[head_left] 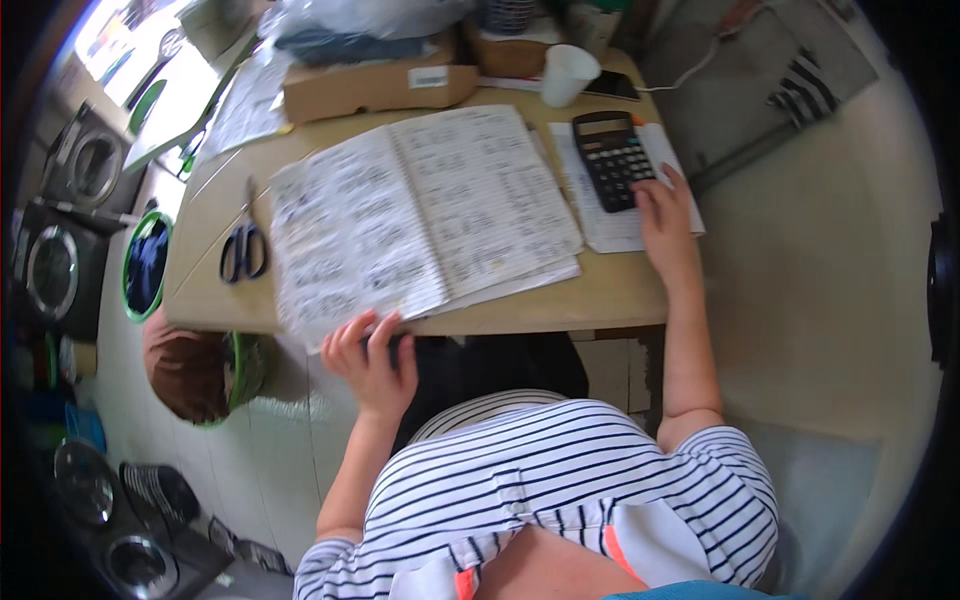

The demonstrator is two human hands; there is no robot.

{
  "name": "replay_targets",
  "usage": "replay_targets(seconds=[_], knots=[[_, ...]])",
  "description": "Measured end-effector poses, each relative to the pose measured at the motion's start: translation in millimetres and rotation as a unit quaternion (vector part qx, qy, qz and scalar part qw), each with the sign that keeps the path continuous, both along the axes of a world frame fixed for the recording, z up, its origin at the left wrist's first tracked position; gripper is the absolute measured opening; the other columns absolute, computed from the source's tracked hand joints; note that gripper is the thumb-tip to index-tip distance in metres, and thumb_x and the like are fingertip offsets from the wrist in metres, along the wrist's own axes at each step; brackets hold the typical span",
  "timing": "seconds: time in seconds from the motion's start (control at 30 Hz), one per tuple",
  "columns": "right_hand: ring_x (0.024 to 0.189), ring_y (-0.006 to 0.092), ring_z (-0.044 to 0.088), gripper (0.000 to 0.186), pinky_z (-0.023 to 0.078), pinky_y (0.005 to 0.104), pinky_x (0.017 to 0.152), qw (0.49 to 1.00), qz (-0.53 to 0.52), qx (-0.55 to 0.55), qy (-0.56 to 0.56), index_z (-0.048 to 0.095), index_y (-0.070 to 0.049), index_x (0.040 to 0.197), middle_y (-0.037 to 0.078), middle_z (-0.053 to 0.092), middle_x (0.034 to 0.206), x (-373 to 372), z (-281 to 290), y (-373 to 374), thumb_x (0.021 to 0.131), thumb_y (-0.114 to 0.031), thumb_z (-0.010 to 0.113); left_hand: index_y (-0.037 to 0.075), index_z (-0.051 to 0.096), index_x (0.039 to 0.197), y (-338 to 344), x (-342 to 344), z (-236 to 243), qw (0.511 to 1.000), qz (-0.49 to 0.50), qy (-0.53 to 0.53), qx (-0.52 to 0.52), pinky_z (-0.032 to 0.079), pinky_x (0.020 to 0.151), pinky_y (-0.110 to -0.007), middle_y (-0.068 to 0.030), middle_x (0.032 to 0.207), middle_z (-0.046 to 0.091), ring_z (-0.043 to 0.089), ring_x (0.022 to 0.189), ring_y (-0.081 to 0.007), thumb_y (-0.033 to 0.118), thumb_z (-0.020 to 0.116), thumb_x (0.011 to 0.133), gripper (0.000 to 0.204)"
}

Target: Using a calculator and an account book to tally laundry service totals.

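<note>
"What is your right hand doing?"

"My right hand (668, 215) is at the calculator (601, 158), fingertips on its lower right corner, by the keys. The grip is loose: fingers apart, bent a little, nothing clasped."

"And where does the calculator lie?"

"Near the right side of the table (620, 292), slightly tilted, on a white paper (616, 232). My wrist lies across that paper's right part."

"Your left hand?"

"My left hand (368, 368) is at the table's front edge, by the lower edge of the notebook (352, 215). Its fingers are spread and softly curled, released. Whether they press on the page, I can't tell."

"How is the notebook lying?"

"Spread flat, mid-table, both pages full of handwriting, left of the calculator."

"What else is around?"

"Scissors (246, 223) to the notebook's left, handles toward me. Beyond the notebook, a cardboard box (375, 93). Past the calculator, a white cup (566, 80) stands just beside a dark phone (614, 87)."
</note>
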State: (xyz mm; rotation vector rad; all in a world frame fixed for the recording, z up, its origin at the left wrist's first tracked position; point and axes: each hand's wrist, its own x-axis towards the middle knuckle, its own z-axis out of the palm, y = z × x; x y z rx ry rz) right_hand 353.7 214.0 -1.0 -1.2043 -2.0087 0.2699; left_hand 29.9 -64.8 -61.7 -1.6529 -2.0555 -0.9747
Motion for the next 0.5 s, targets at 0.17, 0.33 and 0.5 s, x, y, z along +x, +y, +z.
replay_targets(seconds=[0.17,0.33,0.5], knots=[[0.142,0.0430,0.043,0.013,0.037,0.0493,0.115,0.998,0.033,0.000,0.045,0.073,-0.010,0.106,0.022,0.039,0.156,-10,5,0,0.100,-0.017,0.064,0.015,0.066,0.120,7,0,1,1.000,0.002,0.023,0.012,0.029,0.108,-0.048,-0.0084,0.126,0.057,0.048,0.121,-0.0301,0.025,0.066,0.095,0.027],[0.151,0.0454,0.028,0.015,0.020,0.0723,0.116,0.984,-0.012,0.061,-0.167,0.078,-0.021,0.107,0.010,0.036,0.163,-17,14,8,0.098,-0.025,0.067,0.016,0.065,0.119,8,2,3,0.999,0.006,0.031,0.011,0.029,0.107,-0.048,-0.0076,0.124,0.057,0.048,0.120,-0.0293,0.025,0.067,0.095,0.026],[0.151,0.0441,0.028,0.015,0.019,0.0702,0.117,0.989,-0.023,0.024,-0.146,0.079,-0.019,0.102,0.012,0.038,0.162,-29,9,24,0.098,-0.026,0.067,0.016,0.065,0.118,8,2,3,1.000,0.008,0.026,0.009,0.029,0.107,-0.047,-0.0076,0.124,0.057,0.047,0.120,-0.0295,0.025,0.067,0.094,0.025]])
